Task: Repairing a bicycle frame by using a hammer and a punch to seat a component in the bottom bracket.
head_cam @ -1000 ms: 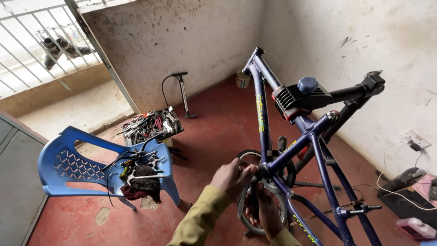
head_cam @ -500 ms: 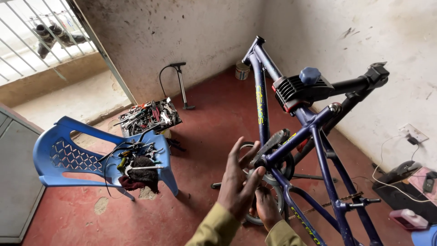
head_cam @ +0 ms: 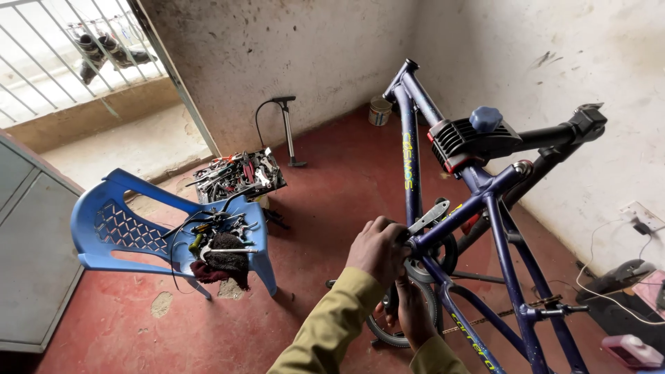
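From the head view, a dark blue bicycle frame (head_cam: 485,208) hangs clamped in a black repair stand (head_cam: 478,142) at the right, close to the white right-hand wall. The left hand (head_cam: 377,249) is curled tight around the frame's bottom bracket end, beside a silver crank arm (head_cam: 428,217) that juts up and to the left. The right hand (head_cam: 414,312) sits lower and nearer, pressed against the black chainring (head_cam: 415,325); whether its fingers close on anything cannot be told, since the left forearm in its olive sleeve (head_cam: 332,325) covers part of it. Open red floor (head_cam: 332,187) stretches left and far of the frame up to the far wall. On the left, one blue plastic chair (head_cam: 131,228) stands near a grey metal door (head_cam: 31,242), its seat heaped with small tools and a dark rag (head_cam: 223,262). Just beyond it lies one tray of hand tools (head_cam: 239,174), and one black floor pump (head_cam: 287,131) stands upright by the far wall, with one small tin (head_cam: 379,111) further right. Cables and a wall socket (head_cam: 641,216) crowd the near right corner.
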